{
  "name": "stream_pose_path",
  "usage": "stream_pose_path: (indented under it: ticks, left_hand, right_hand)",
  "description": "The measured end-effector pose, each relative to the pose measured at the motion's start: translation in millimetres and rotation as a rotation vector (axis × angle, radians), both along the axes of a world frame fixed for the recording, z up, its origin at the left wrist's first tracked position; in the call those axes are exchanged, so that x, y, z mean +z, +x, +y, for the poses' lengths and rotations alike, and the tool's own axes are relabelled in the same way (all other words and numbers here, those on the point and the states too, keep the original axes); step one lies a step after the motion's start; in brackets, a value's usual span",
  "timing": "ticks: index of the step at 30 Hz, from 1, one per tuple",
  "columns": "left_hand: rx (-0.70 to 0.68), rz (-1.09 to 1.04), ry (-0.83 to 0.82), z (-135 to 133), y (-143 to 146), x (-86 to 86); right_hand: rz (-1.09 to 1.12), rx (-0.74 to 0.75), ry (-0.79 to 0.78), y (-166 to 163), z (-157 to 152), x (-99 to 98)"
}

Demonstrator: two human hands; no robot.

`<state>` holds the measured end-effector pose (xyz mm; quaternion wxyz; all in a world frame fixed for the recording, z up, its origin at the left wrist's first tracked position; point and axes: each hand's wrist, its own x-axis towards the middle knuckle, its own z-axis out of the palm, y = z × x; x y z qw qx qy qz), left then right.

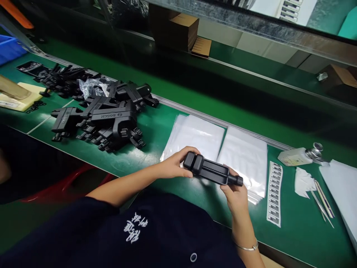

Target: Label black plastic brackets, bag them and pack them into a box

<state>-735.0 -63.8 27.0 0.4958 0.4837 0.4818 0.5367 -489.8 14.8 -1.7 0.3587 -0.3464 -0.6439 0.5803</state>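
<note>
I hold a long black plastic part (213, 172) level above the green bench (156, 128), close to my chest. My left hand (175, 163) grips its blocky left end with the fingers curled round it. My right hand (235, 193) holds the narrow right end from below, fingers closed. Beneath the part lie two stacks of clear plastic bags (195, 136) (247, 158).
A heap of black plastic parts (104, 115) lies at the left. A strip of barcode labels (275, 193), white tissue (302, 182), tweezers (323, 199) and a white dispenser bottle (299, 156) sit at the right. Brown cartons (181, 29) stand beyond the conveyor belt (195, 93).
</note>
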Motion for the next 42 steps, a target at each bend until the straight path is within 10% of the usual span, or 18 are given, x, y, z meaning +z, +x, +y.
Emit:
stream_pose_path:
  ticks: [32,42]
  left_hand:
    - [-0.064,0.201,0.231,-15,-17,6.8]
    - [-0.235,0.03,0.143,-6,-17,-7.6]
  right_hand:
    - [-0.108,0.131,0.15,3,6,10.5]
    - [-0.242,0.117,0.564,8,-16,66.7]
